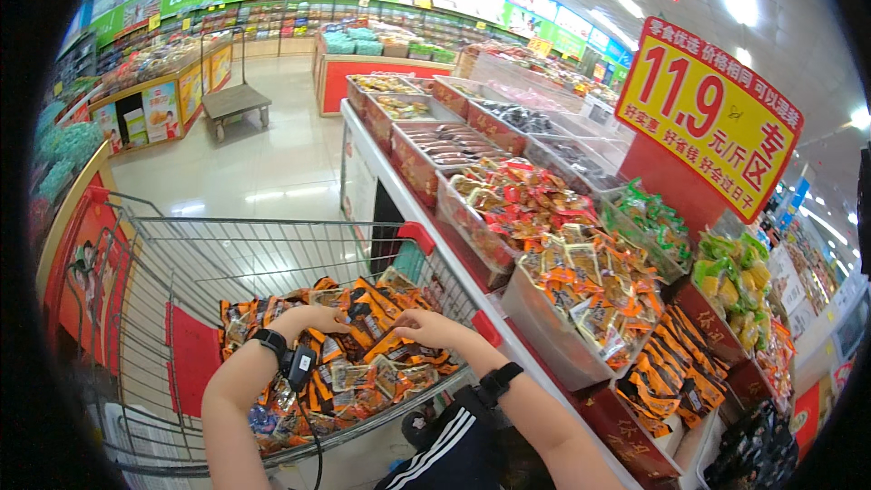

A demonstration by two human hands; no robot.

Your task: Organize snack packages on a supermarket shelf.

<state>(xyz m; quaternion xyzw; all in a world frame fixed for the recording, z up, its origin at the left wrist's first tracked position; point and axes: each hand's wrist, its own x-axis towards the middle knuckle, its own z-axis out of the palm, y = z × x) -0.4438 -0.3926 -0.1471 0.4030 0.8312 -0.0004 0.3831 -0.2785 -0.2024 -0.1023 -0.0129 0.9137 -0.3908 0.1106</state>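
Observation:
A wire shopping cart (265,224) stands before me, with a heap of small wrapped snack packets (381,381) inside. Over the heap, my left hand (320,320) bends its fingers against long orange-and-black packets (367,309). From the other side, the curved fingers of my right hand (429,328) touch the same packets. Only a short gap separates the two hands. Whether either hand grips a packet or merely rests on it is hard to tell, since fingertips and packets overlap. Both wrists wear black straps, and a small device with a cable hangs by the left one.
Along my right runs a display counter (469,279) with bins of wrapped snacks, including a clear bin (558,320) beside the cart. Above it stands a yellow price sign (708,119). A flatbed trolley (236,103) is on the tiled floor ahead. Another display (81,272) borders the left.

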